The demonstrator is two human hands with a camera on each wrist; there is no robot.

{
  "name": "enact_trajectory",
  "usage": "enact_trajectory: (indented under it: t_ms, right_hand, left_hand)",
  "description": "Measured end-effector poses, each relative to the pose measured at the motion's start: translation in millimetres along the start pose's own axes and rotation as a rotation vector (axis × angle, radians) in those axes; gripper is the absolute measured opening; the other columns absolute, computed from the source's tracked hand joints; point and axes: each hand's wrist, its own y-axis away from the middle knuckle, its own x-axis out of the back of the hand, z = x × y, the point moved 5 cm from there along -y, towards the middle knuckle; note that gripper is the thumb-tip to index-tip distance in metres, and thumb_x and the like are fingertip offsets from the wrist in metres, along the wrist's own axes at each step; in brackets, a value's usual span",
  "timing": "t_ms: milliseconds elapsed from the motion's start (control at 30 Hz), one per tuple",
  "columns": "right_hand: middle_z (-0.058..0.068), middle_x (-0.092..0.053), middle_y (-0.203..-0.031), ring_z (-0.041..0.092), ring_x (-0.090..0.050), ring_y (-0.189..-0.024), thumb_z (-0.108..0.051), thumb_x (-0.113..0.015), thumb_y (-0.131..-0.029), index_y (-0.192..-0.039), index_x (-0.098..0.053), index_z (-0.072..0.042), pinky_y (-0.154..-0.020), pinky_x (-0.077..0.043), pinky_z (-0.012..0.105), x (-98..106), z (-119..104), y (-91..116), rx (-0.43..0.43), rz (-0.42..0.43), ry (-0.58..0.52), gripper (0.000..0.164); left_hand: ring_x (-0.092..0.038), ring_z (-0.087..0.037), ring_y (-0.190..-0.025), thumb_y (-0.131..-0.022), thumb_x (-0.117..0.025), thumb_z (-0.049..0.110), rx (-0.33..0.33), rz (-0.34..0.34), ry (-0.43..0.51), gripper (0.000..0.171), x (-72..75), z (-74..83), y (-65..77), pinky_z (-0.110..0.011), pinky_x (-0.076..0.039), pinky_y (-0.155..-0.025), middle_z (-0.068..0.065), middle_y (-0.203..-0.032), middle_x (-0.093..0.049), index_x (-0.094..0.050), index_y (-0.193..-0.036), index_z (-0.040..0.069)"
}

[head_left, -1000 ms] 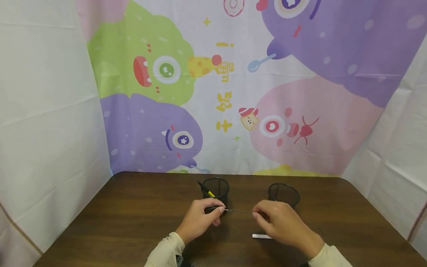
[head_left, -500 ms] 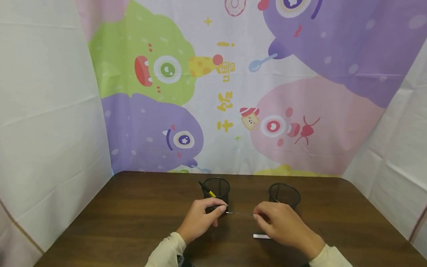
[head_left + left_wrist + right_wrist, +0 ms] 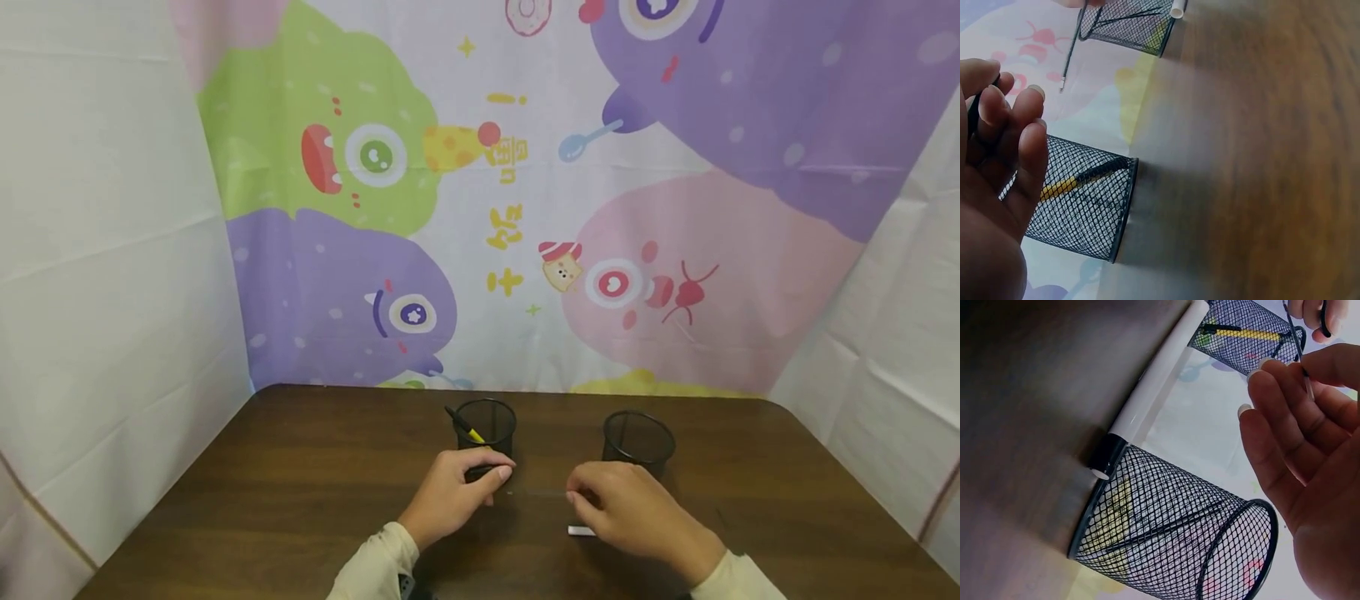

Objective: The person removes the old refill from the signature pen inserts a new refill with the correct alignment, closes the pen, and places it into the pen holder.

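Near the middle of the table, my left hand (image 3: 457, 492) grips a slim black pen barrel (image 3: 974, 115), mostly covered by the fingers. Opposite it, my right hand (image 3: 637, 508) pinches a thin pen refill (image 3: 1296, 340) between thumb and fingers. The refill's pale tip (image 3: 1062, 86) points toward the left hand in the left wrist view, apart from the barrel. Just past the left hand stands a black mesh pen holder (image 3: 504, 442) with a yellow and black pen (image 3: 465, 426) leaning in it. A second mesh holder (image 3: 1160, 525) stands beyond the right hand.
A white marker (image 3: 1154, 378) with a black end lies on the brown wooden table (image 3: 300, 492), partly hidden by the right hand in the head view. A cartoon-printed cloth (image 3: 510, 333) hangs behind the table, and white cloth walls (image 3: 112, 250) flank it.
The refill, earlier stretched between both hands at the left fingertips, now has its tip lower and nearer me, faint in the head view. The right hand has dropped slightly.
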Motion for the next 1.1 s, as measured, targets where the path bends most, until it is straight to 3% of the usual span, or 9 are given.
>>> enact_trajectory:
  t_ms: [167,367,600,800,1100]
  right_hand:
    - [-0.024,-0.054,-0.076,-0.006,-0.048,-0.065,-0.014,-0.073,-0.088,-0.083,-0.068,-0.022,-0.057,-0.046,0.021,-2,1,0,0.003,-0.017,0.009,0.011]
    - [-0.024,-0.052,-0.075,-0.006,-0.047,-0.064,-0.014,-0.073,-0.087,-0.082,-0.066,-0.024,-0.056,-0.045,0.021,-3,2,1,0.008,-0.028,0.022,0.013]
    - [-0.023,-0.053,-0.074,-0.006,-0.048,-0.064,-0.014,-0.072,-0.089,-0.082,-0.066,-0.023,-0.055,-0.046,0.021,-5,4,2,-0.015,-0.079,0.004,0.013]
    - [-0.024,-0.052,-0.073,-0.005,-0.048,-0.064,-0.015,-0.072,-0.089,-0.080,-0.063,-0.027,-0.055,-0.045,0.021,-6,4,3,-0.041,-0.120,-0.006,0.018]
    - [-0.024,-0.051,-0.073,-0.004,-0.047,-0.063,-0.016,-0.071,-0.090,-0.080,-0.061,-0.028,-0.053,-0.043,0.021,-8,6,4,-0.059,-0.157,-0.020,0.019]
  left_hand:
    - [-0.065,-0.013,-0.061,-0.098,-0.068,0.021,0.009,0.005,-0.023,0.013,-0.8,8.9,1.0,-0.027,-0.055,-0.063,0.001,-0.088,-0.071,-0.075,-0.108,0.020]
    - [-0.067,-0.020,-0.064,-0.096,-0.067,0.007,0.021,-0.012,-0.004,0.015,-0.1,21.4,2.3,-0.027,-0.055,-0.065,0.001,-0.080,-0.068,-0.075,-0.109,0.011]
    - [-0.067,-0.014,-0.065,-0.098,-0.068,0.016,0.022,-0.031,0.044,0.016,-1.9,4.4,1.4,-0.028,-0.057,-0.067,-0.004,-0.078,-0.069,-0.074,-0.112,0.018]
    - [-0.070,-0.019,-0.066,-0.097,-0.069,0.019,0.011,-0.035,0.115,0.021,-3.0,-1.6,0.5,-0.033,-0.060,-0.065,-0.001,-0.080,-0.073,-0.070,-0.118,0.017]
    - [-0.070,-0.018,-0.067,-0.095,-0.072,0.020,0.025,-0.027,0.111,0.018,-3.4,-2.7,0.4,-0.032,-0.059,-0.067,0.004,-0.090,-0.076,-0.070,-0.110,0.011]
